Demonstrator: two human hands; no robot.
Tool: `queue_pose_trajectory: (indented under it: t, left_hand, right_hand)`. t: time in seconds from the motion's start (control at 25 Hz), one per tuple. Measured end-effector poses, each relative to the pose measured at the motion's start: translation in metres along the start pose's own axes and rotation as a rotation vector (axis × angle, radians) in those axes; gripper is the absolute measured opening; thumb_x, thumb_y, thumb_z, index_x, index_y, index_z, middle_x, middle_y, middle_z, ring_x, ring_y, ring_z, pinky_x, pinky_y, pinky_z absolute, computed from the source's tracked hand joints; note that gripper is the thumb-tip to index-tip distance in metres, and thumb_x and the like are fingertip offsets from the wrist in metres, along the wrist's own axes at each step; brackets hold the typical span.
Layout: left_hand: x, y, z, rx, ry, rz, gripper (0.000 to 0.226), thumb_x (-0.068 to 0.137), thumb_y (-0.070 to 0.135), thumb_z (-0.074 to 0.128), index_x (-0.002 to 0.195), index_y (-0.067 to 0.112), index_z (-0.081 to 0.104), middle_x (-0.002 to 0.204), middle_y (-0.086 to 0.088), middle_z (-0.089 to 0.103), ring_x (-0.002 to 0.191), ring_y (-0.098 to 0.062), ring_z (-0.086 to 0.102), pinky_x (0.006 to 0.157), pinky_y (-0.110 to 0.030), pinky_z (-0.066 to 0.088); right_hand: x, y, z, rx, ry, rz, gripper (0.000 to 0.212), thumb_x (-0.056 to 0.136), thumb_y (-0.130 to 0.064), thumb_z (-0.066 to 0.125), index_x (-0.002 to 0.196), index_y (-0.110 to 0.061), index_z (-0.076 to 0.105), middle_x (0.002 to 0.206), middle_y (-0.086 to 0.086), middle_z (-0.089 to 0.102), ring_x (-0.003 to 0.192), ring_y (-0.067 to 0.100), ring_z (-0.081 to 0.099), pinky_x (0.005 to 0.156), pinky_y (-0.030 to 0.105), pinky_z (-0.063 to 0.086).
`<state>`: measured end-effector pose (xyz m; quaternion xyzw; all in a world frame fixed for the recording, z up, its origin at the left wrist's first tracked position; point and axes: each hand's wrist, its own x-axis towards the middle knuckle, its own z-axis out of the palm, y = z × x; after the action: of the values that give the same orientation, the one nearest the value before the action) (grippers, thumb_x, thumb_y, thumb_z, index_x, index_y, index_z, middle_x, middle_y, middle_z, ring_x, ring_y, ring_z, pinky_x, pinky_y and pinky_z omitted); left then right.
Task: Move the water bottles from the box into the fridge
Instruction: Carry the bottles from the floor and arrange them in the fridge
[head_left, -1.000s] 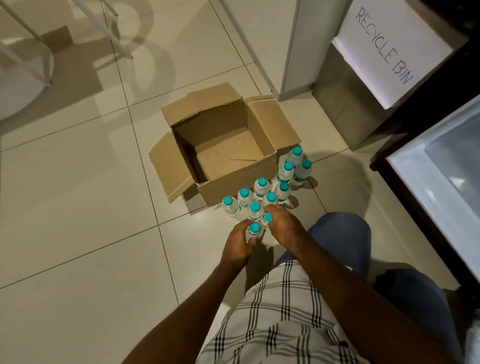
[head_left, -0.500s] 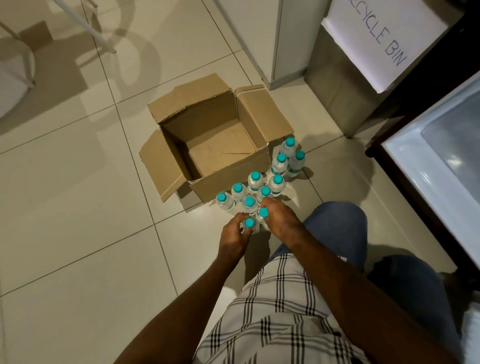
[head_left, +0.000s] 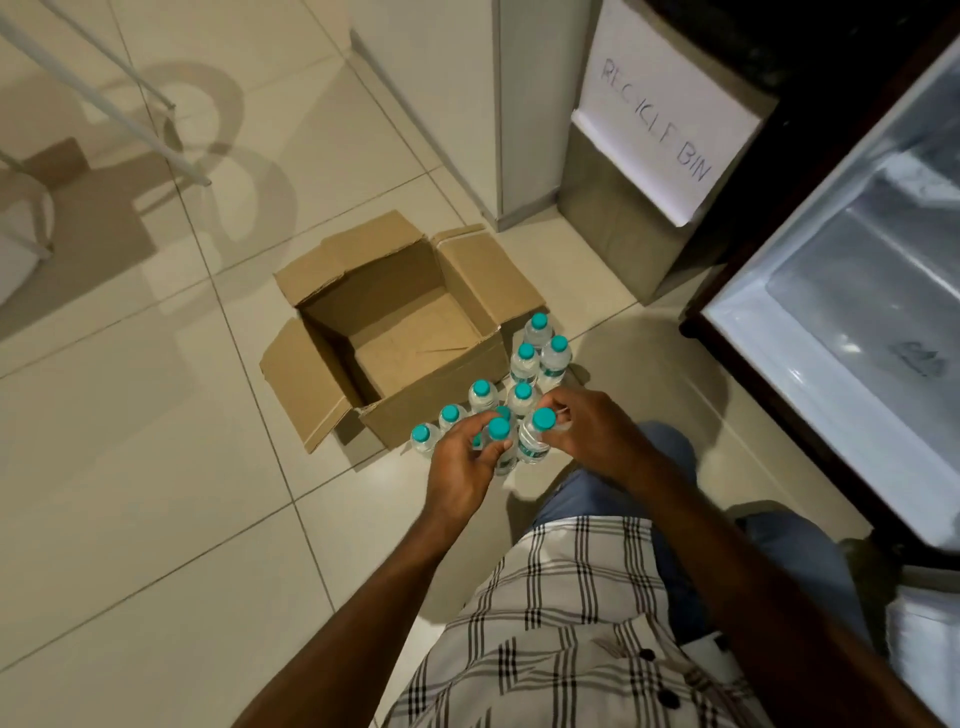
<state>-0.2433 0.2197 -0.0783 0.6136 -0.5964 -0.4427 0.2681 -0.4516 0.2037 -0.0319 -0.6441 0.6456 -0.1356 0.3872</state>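
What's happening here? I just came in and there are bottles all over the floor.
A person crouches by an empty cardboard box. Each hand has a grip on one teal-capped water bottle: the left hand holds one bottle, the right hand another. The other bottles stand on the tiled floor beside the box. The open fridge at the right has none visible inside.

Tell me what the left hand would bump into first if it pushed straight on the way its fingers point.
Most likely the bottles standing on the floor just past the bottle that the left hand holds, then the cardboard box. Depth is hard to judge.
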Motion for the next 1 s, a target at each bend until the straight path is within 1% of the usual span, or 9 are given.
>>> queue_pose_trajectory:
  t: [0.12,0.24,0.32,0.44,0.52,0.68,0.76,0.88,1.0]
  left_hand:
    - [0.016,0.049,0.0,-0.033,-0.047,0.082,0.04,0.09,0.026,0.072,0.129,0.026,0.065,0.131,0.014,0.062,0.119,-0.008,0.059,0.095,-0.031,0.055]
    - [0.035,0.103,0.003,-0.075,-0.126,0.191,0.033,0.089,0.024,0.073,0.12,0.036,0.068,0.124,0.02,0.064,0.116,-0.001,0.058,0.095,-0.029,0.053]
    - [0.047,0.142,0.011,-0.058,-0.167,0.297,0.032,0.088,0.024,0.075,0.111,0.044,0.068,0.117,0.024,0.065,0.111,0.002,0.06,0.093,-0.029,0.054]
    - [0.065,0.198,0.028,-0.041,-0.2,0.431,0.032,0.085,0.027,0.077,0.113,0.038,0.069,0.119,0.019,0.067,0.11,-0.002,0.061,0.092,-0.033,0.056]
    - [0.076,0.237,0.041,-0.021,-0.198,0.525,0.035,0.083,0.03,0.079,0.116,0.034,0.07,0.119,0.019,0.067,0.109,0.0,0.06,0.09,-0.03,0.054]
    - [0.086,0.328,0.062,-0.016,-0.233,0.802,0.036,0.081,0.03,0.08,0.117,0.029,0.072,0.11,0.026,0.063,0.104,0.01,0.057,0.087,-0.016,0.051]
    - [0.086,0.372,0.071,-0.021,-0.23,0.918,0.038,0.082,0.03,0.079,0.119,0.028,0.071,0.111,0.026,0.06,0.105,0.01,0.055,0.089,-0.014,0.05]
    - [0.081,0.434,0.089,-0.089,-0.238,1.055,0.038,0.083,0.028,0.079,0.12,0.024,0.072,0.113,0.021,0.061,0.107,0.008,0.056,0.093,-0.015,0.049]
    - [0.072,0.484,0.108,-0.233,-0.208,1.132,0.037,0.083,0.018,0.08,0.119,0.018,0.072,0.116,0.015,0.062,0.107,0.013,0.056,0.084,-0.005,0.048]
  right_hand:
    - [-0.011,-0.002,-0.04,0.063,0.091,-0.028,0.049,0.086,-0.015,0.079,0.131,-0.007,0.059,0.132,0.009,0.062,0.12,0.019,0.062,0.097,0.034,0.056]
    - [-0.023,0.005,-0.079,0.139,0.227,0.0,0.047,0.087,-0.017,0.078,0.13,-0.013,0.06,0.132,0.003,0.061,0.119,0.012,0.059,0.091,0.021,0.053]
    - [-0.034,0.01,-0.11,0.177,0.309,0.025,0.044,0.088,-0.019,0.077,0.128,-0.017,0.059,0.131,-0.002,0.06,0.119,0.01,0.057,0.092,0.021,0.05]
    - [-0.058,0.013,-0.159,0.142,0.465,-0.007,0.039,0.089,-0.021,0.077,0.124,-0.017,0.063,0.122,-0.001,0.063,0.11,0.012,0.063,0.089,0.015,0.051]
    - [-0.076,0.014,-0.193,0.05,0.599,-0.094,0.035,0.088,-0.019,0.077,0.121,-0.013,0.066,0.116,0.003,0.065,0.102,0.012,0.064,0.088,0.007,0.048]
    - [-0.113,0.005,-0.261,0.168,0.774,-0.041,0.03,0.089,-0.019,0.075,0.113,-0.031,0.063,0.11,-0.021,0.056,0.106,-0.003,0.059,0.09,0.009,0.046]
    - [-0.13,-0.001,-0.291,0.132,0.901,-0.046,0.031,0.089,-0.019,0.075,0.114,-0.032,0.062,0.111,-0.018,0.056,0.107,-0.009,0.057,0.087,0.004,0.044]
    - [-0.16,-0.01,-0.333,0.062,1.111,-0.066,0.033,0.089,-0.02,0.075,0.119,-0.028,0.063,0.115,-0.012,0.056,0.106,-0.008,0.057,0.086,0.0,0.041]
    - [-0.183,-0.014,-0.369,-0.004,1.319,-0.055,0.035,0.091,-0.019,0.073,0.124,-0.023,0.063,0.119,-0.01,0.054,0.103,-0.001,0.055,0.085,-0.001,0.039]
